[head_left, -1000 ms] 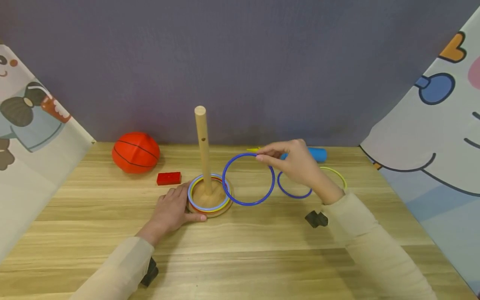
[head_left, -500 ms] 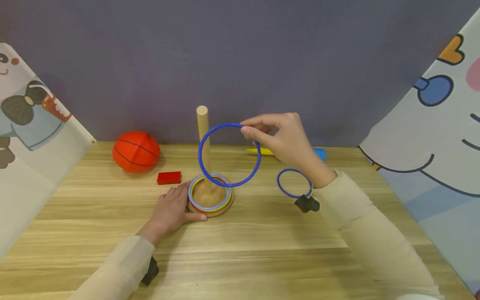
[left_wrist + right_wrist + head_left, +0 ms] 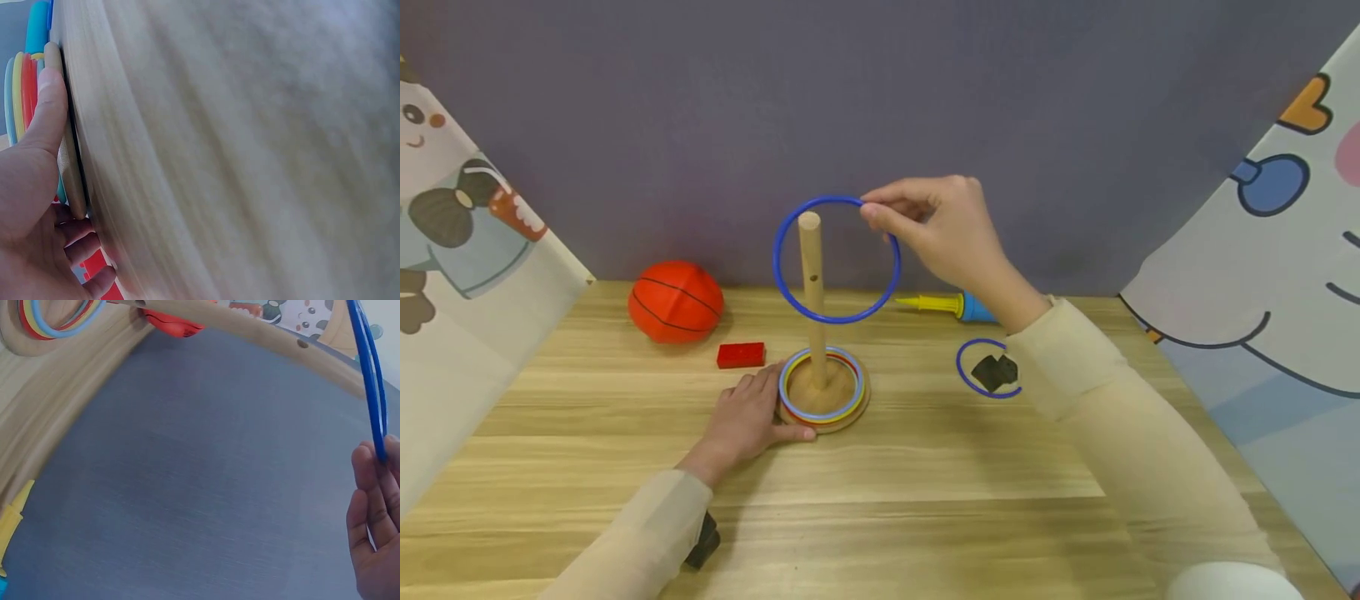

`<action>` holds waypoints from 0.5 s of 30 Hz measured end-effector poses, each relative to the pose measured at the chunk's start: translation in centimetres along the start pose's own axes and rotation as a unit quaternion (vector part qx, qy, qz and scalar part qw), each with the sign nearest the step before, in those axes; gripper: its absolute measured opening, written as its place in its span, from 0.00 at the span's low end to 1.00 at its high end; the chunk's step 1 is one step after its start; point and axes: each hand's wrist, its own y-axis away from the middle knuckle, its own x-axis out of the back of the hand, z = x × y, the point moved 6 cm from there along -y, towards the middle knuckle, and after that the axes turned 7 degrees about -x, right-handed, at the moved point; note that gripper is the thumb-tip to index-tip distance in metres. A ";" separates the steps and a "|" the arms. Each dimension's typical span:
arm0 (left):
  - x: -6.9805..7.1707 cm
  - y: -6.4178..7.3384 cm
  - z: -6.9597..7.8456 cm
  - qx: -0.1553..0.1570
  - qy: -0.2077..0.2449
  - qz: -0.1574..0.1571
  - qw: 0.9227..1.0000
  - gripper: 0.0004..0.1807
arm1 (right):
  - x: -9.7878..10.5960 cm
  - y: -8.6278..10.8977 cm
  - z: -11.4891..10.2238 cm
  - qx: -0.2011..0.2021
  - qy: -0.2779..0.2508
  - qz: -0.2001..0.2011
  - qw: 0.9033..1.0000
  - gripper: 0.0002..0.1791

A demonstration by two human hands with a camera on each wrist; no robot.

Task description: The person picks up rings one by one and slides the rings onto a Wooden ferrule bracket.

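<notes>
My left hand point(image 3: 737, 421) grips the round wooden base point(image 3: 72, 175) of a ring-toss stand from its left side, thumb along the near edge. From the base rises an upright wooden peg point(image 3: 815, 287). Light blue, yellow and red rings lie stacked round its foot, the light blue ring point(image 3: 822, 417) on top. High up, my right hand point(image 3: 951, 229) pinches a dark blue ring point(image 3: 842, 320) between thumb and fingers. This ring hangs tilted and overlaps the upper peg in the head view; in the right wrist view it appears edge-on beside the peg's end.
A second blue ring point(image 3: 958, 367) lies on the table at right, partly behind the right sleeve. Behind it sits a yellow and blue hand pump point(image 3: 936, 303). At back left are a red ball point(image 3: 676, 302) and a red block point(image 3: 741, 356). A grey wall point(image 3: 700, 125) closes the back.
My right hand has lifted the dark blue ring up and to the left, from beside the base to the height of the peg's top. The left hand has stayed on the base.
</notes>
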 end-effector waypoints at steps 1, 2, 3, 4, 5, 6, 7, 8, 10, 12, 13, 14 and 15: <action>0.0 0.0 0.0 0.001 0.001 -0.001 1.000 0.61 | -0.1 -0.2 0.1 -0.003 0.002 0.000 1.000 0.09; 0.0 0.0 0.0 0.002 0.002 -0.001 1.000 0.61 | -0.3 -0.3 0.3 -0.010 0.004 -0.002 1.000 0.09; 0.0 0.0 0.0 0.002 0.002 -0.002 1.000 0.62 | -0.5 -0.4 0.6 -0.017 0.006 -0.005 1.000 0.09; 0.0 0.0 0.0 0.003 0.003 -0.003 1.000 0.62 | -0.8 -0.4 0.8 -0.024 0.008 -0.009 1.000 0.10; 0.0 -0.1 0.0 0.004 0.003 -0.003 1.000 0.61 | -1.0 -0.5 1.1 -0.032 0.010 -0.015 0.999 0.10; 0.0 -0.1 0.0 0.004 0.003 -0.004 1.000 0.61 | -1.3 -0.5 1.4 -0.039 0.012 -0.020 0.999 0.10; -0.1 -0.1 0.0 0.004 0.003 -0.005 1.000 0.61 | -1.5 -0.5 1.7 -0.047 0.016 -0.025 0.998 0.10; -0.1 -0.1 0.0 0.004 0.002 -0.005 1.000 0.61 | -1.8 -0.5 2.0 -0.053 0.018 -0.028 0.998 0.11; -0.1 -0.1 0.1 0.004 0.000 -0.007 1.000 0.61 | -2.2 -0.4 2.4 -0.059 0.021 -0.031 0.998 0.11; -0.1 -0.1 0.1 0.003 -0.002 -0.007 1.000 0.61 | -2.5 -0.4 2.7 -0.061 0.025 -0.030 0.997 0.10; -0.1 -0.1 0.1 0.004 -0.003 -0.006 1.000 0.61 | -2.6 -0.4 2.8 -0.061 0.028 -0.030 0.997 0.10; -0.1 -0.1 0.1 0.004 -0.003 -0.007 1.000 0.61 | -2.8 -0.5 2.9 -0.064 0.030 -0.032 0.997 0.10; -0.1 -0.1 0.1 0.004 -0.004 -0.007 1.000 0.61 | -2.9 -0.4 2.9 -0.067 0.033 -0.035 0.997 0.10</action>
